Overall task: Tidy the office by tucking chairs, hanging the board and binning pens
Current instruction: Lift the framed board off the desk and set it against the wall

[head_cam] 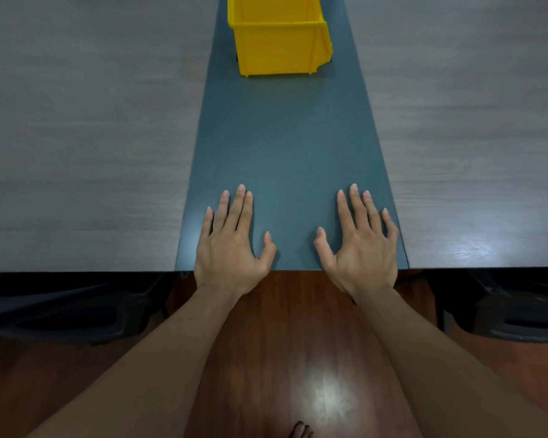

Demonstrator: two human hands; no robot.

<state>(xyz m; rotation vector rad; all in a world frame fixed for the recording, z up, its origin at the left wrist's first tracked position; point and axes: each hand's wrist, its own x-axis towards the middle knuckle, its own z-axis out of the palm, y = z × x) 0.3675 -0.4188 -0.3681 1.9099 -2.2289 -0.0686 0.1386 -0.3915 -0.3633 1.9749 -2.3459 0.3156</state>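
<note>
Left hand (231, 248) and right hand (361, 248) flat, empty, on table (285, 153), yellow bin (279, 49) beyond (contents unseen)

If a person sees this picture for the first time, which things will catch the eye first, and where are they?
The bright yellow bin stands out first, at the far end of the teal strip between two grey table tops. Next come the left hand and the right hand, both open and flat on the strip's near edge, holding nothing.
</note>
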